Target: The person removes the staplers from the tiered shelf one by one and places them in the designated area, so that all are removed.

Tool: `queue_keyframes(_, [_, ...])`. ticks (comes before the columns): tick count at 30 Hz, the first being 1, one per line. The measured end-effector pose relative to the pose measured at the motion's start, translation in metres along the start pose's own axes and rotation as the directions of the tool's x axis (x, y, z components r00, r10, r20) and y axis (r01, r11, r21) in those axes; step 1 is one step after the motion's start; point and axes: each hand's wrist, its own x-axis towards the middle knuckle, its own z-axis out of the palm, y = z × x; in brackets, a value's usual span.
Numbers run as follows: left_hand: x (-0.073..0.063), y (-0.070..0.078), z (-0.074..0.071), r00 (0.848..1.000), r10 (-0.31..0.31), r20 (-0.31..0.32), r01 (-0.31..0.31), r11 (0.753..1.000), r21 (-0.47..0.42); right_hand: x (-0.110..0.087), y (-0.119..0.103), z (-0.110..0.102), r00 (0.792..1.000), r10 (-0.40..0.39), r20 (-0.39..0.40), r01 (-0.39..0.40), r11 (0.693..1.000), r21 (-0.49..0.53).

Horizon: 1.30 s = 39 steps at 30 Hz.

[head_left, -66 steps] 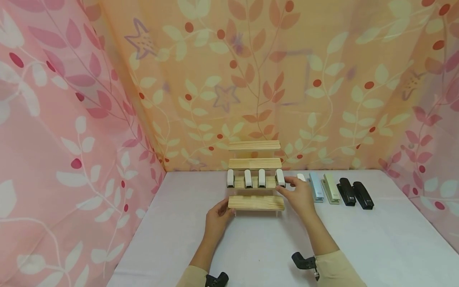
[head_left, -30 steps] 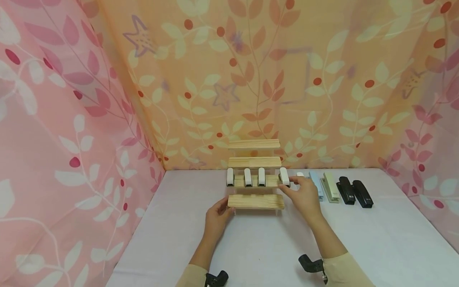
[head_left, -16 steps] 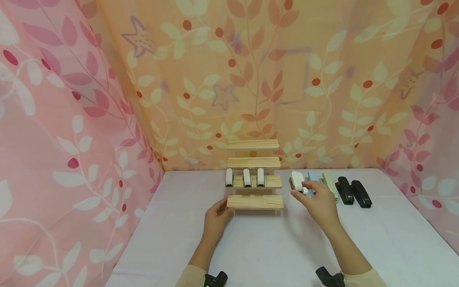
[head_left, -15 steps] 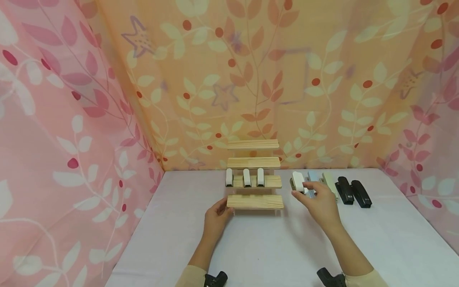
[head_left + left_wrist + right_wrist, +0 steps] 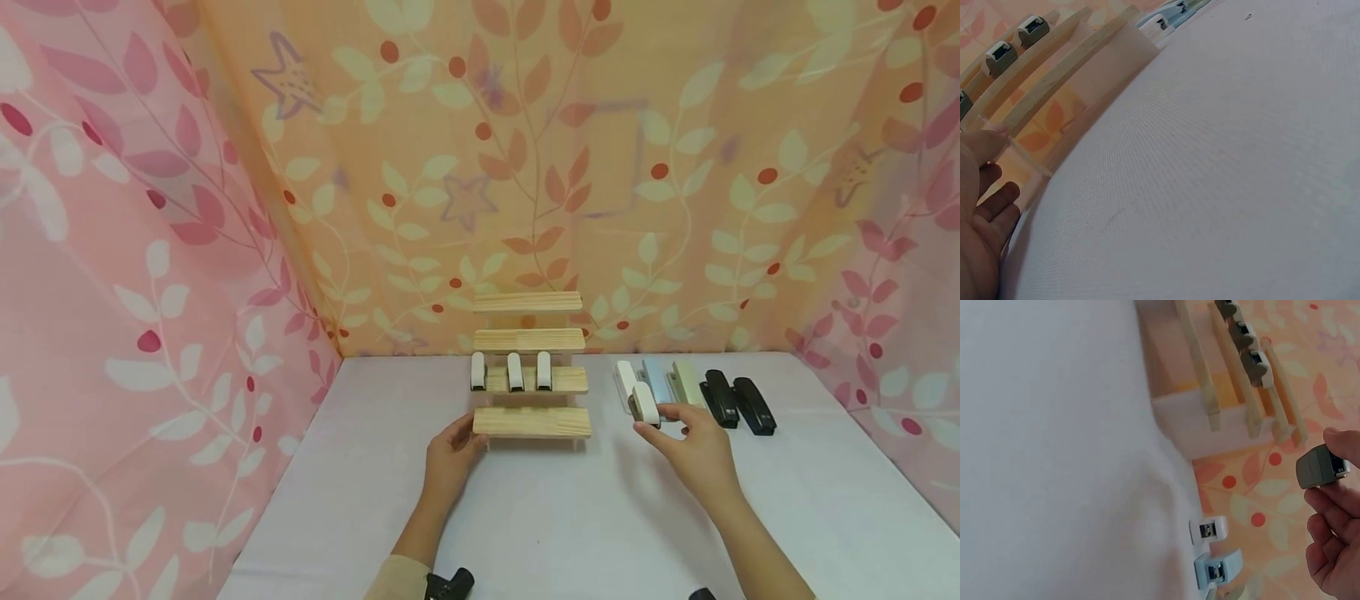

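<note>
My right hand (image 5: 701,454) pinches a small white stapler (image 5: 646,403) between thumb and fingers, right of the rack; in the right wrist view its grey underside (image 5: 1316,467) shows. With thumb and fingers at its left end, my left hand (image 5: 452,460) holds the lowest board of a stepped wooden display rack (image 5: 532,423). In the left wrist view the thumb (image 5: 991,142) lies against that board and the other fingers are loosely bent below. Three white mini staplers stand spaced along the second step, the middle one (image 5: 515,372) nearer the right one.
Right of the rack a row lies on the white table (image 5: 525,517): a white stapler (image 5: 622,379), a blue stapler (image 5: 654,379), a pale green stapler (image 5: 686,385) and two black staplers (image 5: 722,400). Flowered cloth (image 5: 450,167) hangs behind and at both sides.
My right hand has lifted the rightmost white stapler off the second step and carried it right and nearer, to in front of the row. The left hand stays at the rack.
</note>
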Motion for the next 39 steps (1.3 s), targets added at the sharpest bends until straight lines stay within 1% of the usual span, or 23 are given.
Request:
queue_keyframes(4, [-0.001,-0.001,0.001,1.0,0.006,0.006,-0.006,1.0,-0.002,-0.002,0.011,0.001,1.0,0.024,0.015,-0.024,1.0,-0.006])
queue_keyframes(7, [-0.002,-0.001,0.002,1.0,0.006,0.013,-0.006,1.0,0.009,-0.002,0.019,0.003,0.999,0.027,0.018,-0.027,0.999,-0.017])
queue_keyframes(13, [-0.004,-0.002,0.0,1.0,-0.003,-0.004,0.003,1.0,0.015,0.003,0.033,0.011,1.0,0.025,0.019,-0.024,1.0,-0.015])
queue_keyframes(16, [-0.003,-0.003,-0.002,1.0,0.007,-0.004,-0.007,1.0,-0.001,0.006,0.037,0.016,0.998,0.054,0.043,-0.053,0.999,-0.012])
queue_keyframes(21, [-0.001,-0.004,-0.002,1.0,0.0,-0.007,0.0,1.0,-0.013,0.008,0.044,0.024,0.989,0.117,0.091,-0.116,0.993,-0.016])
queue_keyframes(31, [0.0,-0.002,0.0,1.0,-0.002,0.002,0.002,1.0,-0.006,0.008,0.055,0.036,0.977,0.195,0.089,-0.197,0.98,0.023])
queue_keyframes(39, [0.0,-0.005,0.0,1.0,0.024,0.004,-0.024,0.999,-0.036,0.008,0.064,0.044,0.975,0.204,0.084,-0.207,0.978,0.033])
